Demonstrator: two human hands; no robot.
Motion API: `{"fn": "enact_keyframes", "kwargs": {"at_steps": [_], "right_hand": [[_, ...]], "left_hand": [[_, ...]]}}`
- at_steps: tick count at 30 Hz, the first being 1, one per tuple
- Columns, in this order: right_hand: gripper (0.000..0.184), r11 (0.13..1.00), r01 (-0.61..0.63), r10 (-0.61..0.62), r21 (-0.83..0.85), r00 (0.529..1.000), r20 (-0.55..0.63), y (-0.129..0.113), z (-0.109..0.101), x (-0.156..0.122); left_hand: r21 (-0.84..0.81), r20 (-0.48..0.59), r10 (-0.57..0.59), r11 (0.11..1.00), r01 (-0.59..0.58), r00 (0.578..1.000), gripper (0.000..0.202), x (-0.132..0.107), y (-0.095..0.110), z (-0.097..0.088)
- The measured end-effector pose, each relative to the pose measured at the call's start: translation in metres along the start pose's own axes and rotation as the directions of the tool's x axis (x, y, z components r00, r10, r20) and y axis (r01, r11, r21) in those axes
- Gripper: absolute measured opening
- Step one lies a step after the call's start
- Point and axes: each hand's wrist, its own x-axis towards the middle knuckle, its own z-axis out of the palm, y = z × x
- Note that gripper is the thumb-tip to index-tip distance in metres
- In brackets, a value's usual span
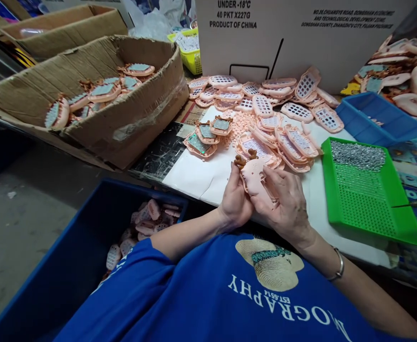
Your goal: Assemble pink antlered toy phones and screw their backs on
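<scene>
Between my two hands, over the front of the white work surface (208,183), is a pink plastic toy phone casing (256,178) with brown antler-like pieces at its top. My left hand (235,199) is closed round its left side. My right hand (287,199) grips its right side, with fingers on the upper shell. Just beyond lie pink shell halves with rows of holes (263,105) in a loose pile. To the left of that pile sit a few pink halves fitted with green circuit boards (199,142). Small pink buttons (243,124) are heaped among them.
At left stands a cardboard box (151,109) holding fitted halves. Below it, a dark blue bin (69,242) contains pink casings. To the right are a green tray (358,199) of small metal screws and a blue basket (375,116). A large printed carton (283,28) closes off the back.
</scene>
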Motion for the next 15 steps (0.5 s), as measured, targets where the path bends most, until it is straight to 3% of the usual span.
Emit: {"fn": "enact_keyframes", "kwargs": {"at_steps": [8,11,15], "right_hand": [[0.067,0.999,0.048,-0.048,0.014,0.998,-0.029,-0.001,0.001,-0.001],[0.073,0.995,0.103,-0.102,0.012,0.993,-0.052,0.000,0.002,-0.003],[0.071,0.986,0.147,-0.141,0.073,0.986,-0.084,0.002,0.000,-0.008]], "left_hand": [[0.079,0.069,-0.004,0.997,-0.001,0.998,0.066,-0.008,-0.006,-0.003],[0.211,0.161,0.103,0.968,-0.137,0.981,0.060,-0.010,-0.009,-0.010],[0.396,0.232,0.273,0.850,-0.347,0.934,0.042,-0.013,-0.008,-0.023]]}}
